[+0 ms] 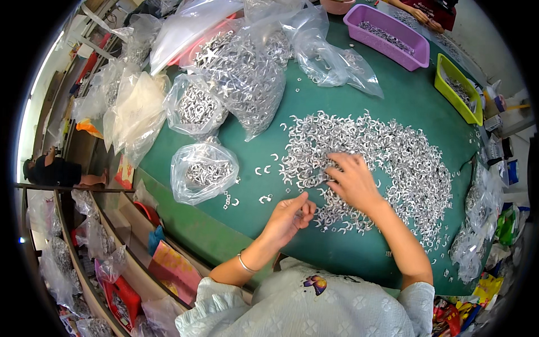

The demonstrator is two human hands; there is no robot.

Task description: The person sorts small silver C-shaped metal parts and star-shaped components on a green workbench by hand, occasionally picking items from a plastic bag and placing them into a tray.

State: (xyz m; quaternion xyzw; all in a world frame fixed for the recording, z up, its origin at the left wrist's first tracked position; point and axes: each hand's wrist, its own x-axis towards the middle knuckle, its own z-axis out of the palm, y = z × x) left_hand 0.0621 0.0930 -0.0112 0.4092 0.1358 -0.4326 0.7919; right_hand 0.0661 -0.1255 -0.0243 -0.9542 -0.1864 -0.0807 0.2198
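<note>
Right hand point(352, 182) spread open on heap of small silver curved metal pieces point(393, 163), left hand point(289, 216) pinching a few — bare green table point(348, 247) near its front edge

Green table point(404, 101), heap of metal clips point(393, 157), clip-filled plastic bags point(205, 168), purple tray point(418, 56), yellow-green tray point(474, 115)

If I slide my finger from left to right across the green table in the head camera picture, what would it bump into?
Small clear bag of metal pieces → left hand → right hand resting on the big pile of silver curved pieces → yellow-green bin at the far right edge.
</note>
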